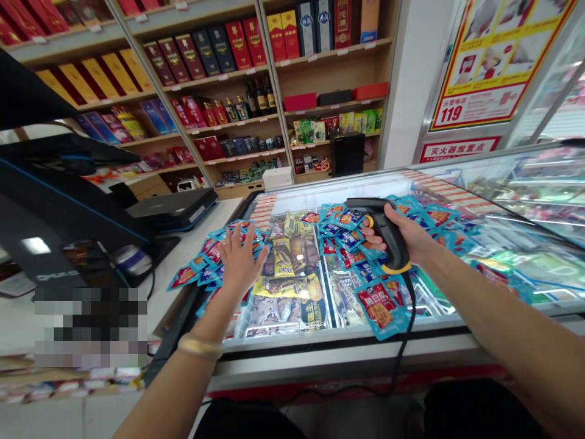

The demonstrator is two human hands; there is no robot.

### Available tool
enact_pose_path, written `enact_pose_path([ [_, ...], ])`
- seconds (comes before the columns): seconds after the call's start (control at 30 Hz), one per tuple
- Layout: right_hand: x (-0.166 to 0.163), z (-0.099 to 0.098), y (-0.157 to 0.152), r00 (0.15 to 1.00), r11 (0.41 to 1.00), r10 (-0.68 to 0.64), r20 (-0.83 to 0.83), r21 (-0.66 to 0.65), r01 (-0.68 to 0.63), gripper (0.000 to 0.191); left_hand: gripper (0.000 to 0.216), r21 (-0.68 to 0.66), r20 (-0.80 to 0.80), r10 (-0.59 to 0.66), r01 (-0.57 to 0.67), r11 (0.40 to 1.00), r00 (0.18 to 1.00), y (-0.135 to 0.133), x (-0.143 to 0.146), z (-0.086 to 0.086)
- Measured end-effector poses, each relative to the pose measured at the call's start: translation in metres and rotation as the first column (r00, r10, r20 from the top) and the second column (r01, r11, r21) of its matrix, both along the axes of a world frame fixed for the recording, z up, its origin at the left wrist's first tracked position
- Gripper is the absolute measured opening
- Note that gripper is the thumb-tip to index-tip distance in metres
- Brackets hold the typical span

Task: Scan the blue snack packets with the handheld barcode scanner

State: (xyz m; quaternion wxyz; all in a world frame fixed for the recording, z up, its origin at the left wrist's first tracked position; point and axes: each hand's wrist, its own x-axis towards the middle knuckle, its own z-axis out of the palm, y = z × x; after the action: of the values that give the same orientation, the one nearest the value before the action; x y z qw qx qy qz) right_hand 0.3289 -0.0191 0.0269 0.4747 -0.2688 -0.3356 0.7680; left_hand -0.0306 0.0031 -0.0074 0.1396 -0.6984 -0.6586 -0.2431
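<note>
My right hand (404, 235) grips a black barcode scanner (381, 228) with a yellow trim, its head pointing left over a heap of blue and red snack packets (347, 235) on the glass lid of a chest freezer (365, 338). The scanner's black cable hangs down over the freezer's front edge. My left hand (240, 259) lies open, fingers spread, on a second pile of the same packets (205, 259) at the freezer's left end. One larger blue packet (381, 308) lies near the front edge below the scanner.
A black checkout terminal (59, 225) and a flat black device (171, 207) stand on the white counter at left. Wooden shelves (320, 58) with boxed goods and bottles fill the back wall. More glass-topped freezer (525, 201) stretches right. A fire notice poster (493, 58) hangs at upper right.
</note>
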Motion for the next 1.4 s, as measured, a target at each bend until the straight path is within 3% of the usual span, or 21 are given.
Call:
enact_pose_path([
  [0.13, 0.024, 0.0, 0.0, 0.997, 0.997, -0.078, 0.026, 0.015, 0.077, 0.038, 0.066, 0.024, 0.086, -0.19, 0.189, 0.982, 0.978, 0.014, 0.044, -0.005],
  [0.27, 0.033, -0.007, 0.002, 0.99, 0.991, -0.134, 0.036, 0.005, 0.133, 0.041, 0.066, -0.009, 0.179, -0.378, 0.386, 0.923, 0.908, 0.031, 0.106, -0.008],
  [0.5, 0.032, -0.017, 0.001, 0.991, 0.991, -0.135, 0.023, 0.01, 0.135, 0.039, 0.061, -0.17, 0.215, -0.438, 0.475, 0.864, 0.873, 0.053, 0.198, 0.006],
  [0.6, 0.033, -0.019, 0.001, 0.991, 0.991, -0.13, 0.022, 0.033, 0.13, 0.037, 0.056, -0.239, 0.203, -0.43, 0.47, 0.849, 0.88, 0.053, 0.211, 0.006],
  [0.7, 0.033, -0.021, 0.002, 0.992, 0.992, -0.12, 0.026, 0.051, 0.118, 0.038, 0.046, -0.211, 0.232, -0.456, 0.502, 0.839, 0.859, 0.049, 0.206, 0.002],
  [0.8, 0.032, -0.022, 0.001, 0.994, 0.993, -0.101, 0.035, 0.067, 0.098, 0.041, 0.04, -0.142, 0.37, -0.479, 0.558, 0.818, 0.796, 0.042, 0.191, -0.002],
  [0.9, 0.03, -0.02, -0.001, 0.995, 0.994, -0.089, 0.037, 0.074, 0.086, 0.039, 0.028, -0.09, 0.584, -0.386, 0.53, 0.843, 0.714, 0.034, 0.174, -0.004],
  [1.0, 0.027, -0.019, -0.005, 0.996, 0.994, -0.082, 0.042, 0.078, 0.078, 0.038, 0.032, -0.036, 0.788, -0.268, 0.477, 0.878, 0.554, 0.027, 0.16, -0.007],
  [1.1, 0.024, -0.018, -0.006, 0.997, 0.996, -0.064, 0.044, 0.063, 0.061, 0.039, 0.029, 0.046, 0.969, -0.153, 0.461, 0.886, 0.197, 0.021, 0.153, -0.009],
  [1.17, 0.022, -0.018, -0.007, 0.998, 0.998, -0.047, 0.032, 0.045, 0.046, 0.038, 0.024, 0.079, 0.997, -0.059, 0.471, 0.879, -0.057, 0.016, 0.153, -0.008],
  [1.23, 0.02, -0.019, -0.007, 0.999, 0.999, -0.035, 0.019, 0.029, 0.035, 0.038, 0.022, 0.087, 0.972, 0.033, 0.489, 0.868, -0.232, 0.012, 0.154, -0.005],
  [1.3, 0.02, -0.019, -0.008, 1.0, 0.999, -0.026, 0.01, 0.019, 0.026, 0.038, 0.023, 0.084, 0.937, 0.106, 0.508, 0.857, -0.334, 0.008, 0.155, 0.0],
  [1.4, 0.02, -0.019, -0.009, 1.0, 1.0, -0.001, 0.015, 0.013, 0.001, 0.037, 0.028, 0.096, 0.896, 0.161, 0.536, 0.839, -0.414, 0.006, 0.155, 0.004],
])
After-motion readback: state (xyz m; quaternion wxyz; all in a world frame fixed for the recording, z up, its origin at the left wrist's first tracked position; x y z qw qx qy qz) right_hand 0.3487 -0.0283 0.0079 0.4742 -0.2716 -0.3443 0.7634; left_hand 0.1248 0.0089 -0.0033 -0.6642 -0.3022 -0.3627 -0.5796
